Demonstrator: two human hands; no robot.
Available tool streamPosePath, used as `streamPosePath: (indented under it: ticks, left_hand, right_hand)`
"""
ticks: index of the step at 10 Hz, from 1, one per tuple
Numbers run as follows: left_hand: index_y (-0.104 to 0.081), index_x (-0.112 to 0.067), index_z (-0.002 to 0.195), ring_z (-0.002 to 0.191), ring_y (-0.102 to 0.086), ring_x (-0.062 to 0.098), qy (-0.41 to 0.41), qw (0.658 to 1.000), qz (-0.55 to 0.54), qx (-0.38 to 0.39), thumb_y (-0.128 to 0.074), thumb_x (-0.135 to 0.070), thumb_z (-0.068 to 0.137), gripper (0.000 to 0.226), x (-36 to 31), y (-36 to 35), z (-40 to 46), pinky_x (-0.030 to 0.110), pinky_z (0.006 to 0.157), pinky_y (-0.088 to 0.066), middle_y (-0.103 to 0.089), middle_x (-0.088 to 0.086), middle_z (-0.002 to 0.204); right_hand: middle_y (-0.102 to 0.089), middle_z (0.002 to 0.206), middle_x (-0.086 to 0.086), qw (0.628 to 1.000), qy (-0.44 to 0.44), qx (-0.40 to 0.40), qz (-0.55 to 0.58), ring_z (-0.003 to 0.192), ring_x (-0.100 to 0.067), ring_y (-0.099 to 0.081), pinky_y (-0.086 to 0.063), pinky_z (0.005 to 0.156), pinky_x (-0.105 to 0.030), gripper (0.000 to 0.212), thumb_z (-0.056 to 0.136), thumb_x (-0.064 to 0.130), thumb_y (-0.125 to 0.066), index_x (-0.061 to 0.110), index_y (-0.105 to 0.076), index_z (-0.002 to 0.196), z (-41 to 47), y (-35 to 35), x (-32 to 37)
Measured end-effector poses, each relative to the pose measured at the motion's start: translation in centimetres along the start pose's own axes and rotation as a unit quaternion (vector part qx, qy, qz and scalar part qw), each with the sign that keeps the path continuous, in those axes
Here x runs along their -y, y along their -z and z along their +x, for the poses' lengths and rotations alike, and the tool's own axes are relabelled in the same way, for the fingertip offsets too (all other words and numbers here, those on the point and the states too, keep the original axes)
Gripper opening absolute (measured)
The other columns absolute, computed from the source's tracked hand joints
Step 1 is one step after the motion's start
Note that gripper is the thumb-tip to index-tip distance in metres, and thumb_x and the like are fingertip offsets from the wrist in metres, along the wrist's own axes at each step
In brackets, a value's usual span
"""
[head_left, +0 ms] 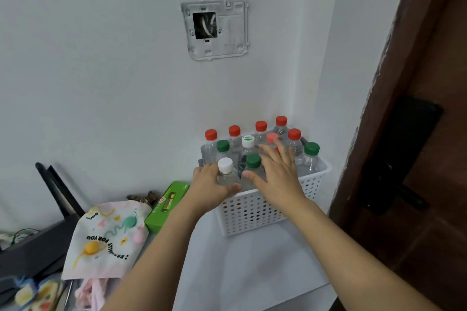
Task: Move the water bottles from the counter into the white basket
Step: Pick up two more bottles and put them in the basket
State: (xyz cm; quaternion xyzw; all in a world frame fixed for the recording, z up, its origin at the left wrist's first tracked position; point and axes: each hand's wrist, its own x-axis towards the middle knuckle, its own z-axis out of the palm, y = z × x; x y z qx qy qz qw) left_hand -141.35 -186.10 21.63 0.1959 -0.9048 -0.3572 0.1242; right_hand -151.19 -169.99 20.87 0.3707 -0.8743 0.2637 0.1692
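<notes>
A white perforated basket (252, 212) stands on the white counter against the wall, right of centre. Several clear water bottles stand upright in it, with red, green and white caps. My left hand (209, 187) grips the body of a white-capped bottle (225, 169) at the basket's near left corner, over the rim. My right hand (275, 174) hovers over the bottles with fingers spread, just beside a green-capped bottle (253, 161) and below a pink-capped one (272, 138).
A green box (168, 206) lies left of the basket. Further left sit a patterned cloth bag (108, 237) and dark devices (32, 247). A brown door (417, 134) stands close on the right. An open wall box (214, 29) is above.
</notes>
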Motion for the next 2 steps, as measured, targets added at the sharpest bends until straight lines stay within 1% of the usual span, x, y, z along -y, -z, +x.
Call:
streamPosePath:
  ticks: [1,2]
  left_hand:
    - [-0.055,-0.029,0.113,0.100,-0.057,0.019,-0.010,0.998,-0.057,-0.023,-0.079,-0.035,0.073,0.047,-0.42,0.37,-0.43,0.044,0.082,-0.054,-0.060,-0.004,0.107]
    - [-0.052,-0.028,0.117,0.093,-0.059,0.009,-0.022,0.995,-0.077,-0.058,-0.077,-0.035,0.076,0.048,-0.95,0.98,-0.68,0.033,0.074,-0.053,-0.059,-0.004,0.112]
  right_hand:
    - [-0.025,0.157,0.005,0.998,-0.012,0.001,0.060,0.147,-0.013,-0.006,0.005,0.115,-0.035,0.064,0.088,0.063,-0.048,0.026,-0.043,0.139,-0.12,1.00,0.10]
    - [-0.024,0.157,0.004,0.996,-0.026,0.006,0.083,0.146,-0.016,-0.014,-0.005,0.113,-0.033,0.070,0.087,0.058,-0.055,0.024,-0.034,0.144,-0.27,1.94,0.09]
